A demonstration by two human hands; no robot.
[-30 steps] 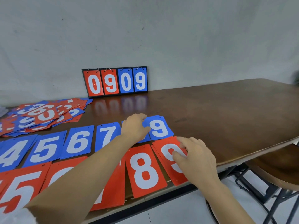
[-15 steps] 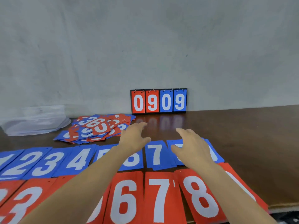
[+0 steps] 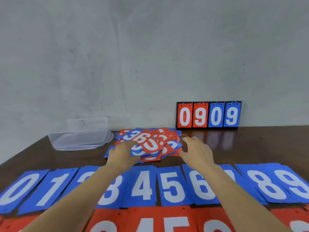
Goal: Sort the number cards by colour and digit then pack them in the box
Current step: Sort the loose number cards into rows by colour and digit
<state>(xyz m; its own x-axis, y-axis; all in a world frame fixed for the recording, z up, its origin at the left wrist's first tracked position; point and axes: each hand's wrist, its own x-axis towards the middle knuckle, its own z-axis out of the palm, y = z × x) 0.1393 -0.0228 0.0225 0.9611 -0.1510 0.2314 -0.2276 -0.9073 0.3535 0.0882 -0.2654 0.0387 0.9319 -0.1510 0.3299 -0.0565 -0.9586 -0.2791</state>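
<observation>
Here, loose pile (image 3: 150, 144) lay between the hands: left hand (image 3: 122, 154) on its left edge, fingers under it, grip unclear; right hand (image 3: 198, 154) just beside, fingers spread, empty.

Plain room: bare grey wall (image 3: 117, 56), wooden table (image 3: 250, 144).

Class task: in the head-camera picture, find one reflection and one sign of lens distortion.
Head view: the glossy table faintly mirrors the scoreboard just below it; head view: the wide lens fans and stretches the near blue cards toward the edges.
</observation>
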